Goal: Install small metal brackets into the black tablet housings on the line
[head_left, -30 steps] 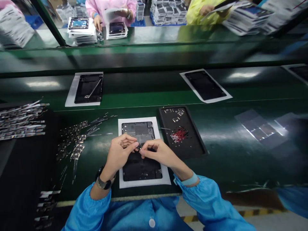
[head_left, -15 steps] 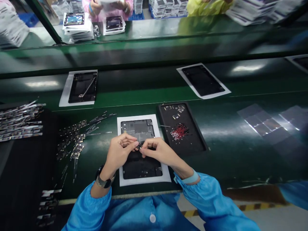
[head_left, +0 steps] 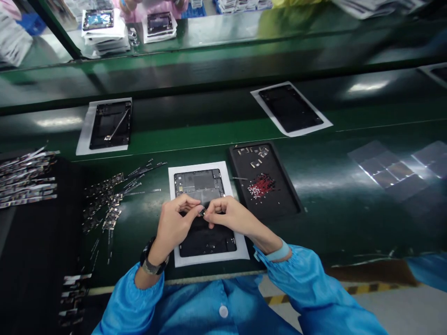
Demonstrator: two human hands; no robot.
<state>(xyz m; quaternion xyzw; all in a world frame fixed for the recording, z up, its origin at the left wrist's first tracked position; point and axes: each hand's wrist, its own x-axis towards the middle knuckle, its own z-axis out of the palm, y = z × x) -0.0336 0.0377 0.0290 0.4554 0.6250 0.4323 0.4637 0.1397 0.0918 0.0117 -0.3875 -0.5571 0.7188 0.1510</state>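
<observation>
The left hand (head_left: 177, 224) and right hand (head_left: 233, 216) pinch a small electronic part (head_left: 202, 211) between them, over a black tablet housing (head_left: 206, 243).

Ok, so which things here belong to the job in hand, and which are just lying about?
Apparently the job:
small part, pinched between left hand and right hand;
black shell beneath;
white sheet under that.

Seemingly lying about, untouched:
black tray;
loose boards;
clear sheets.
</observation>
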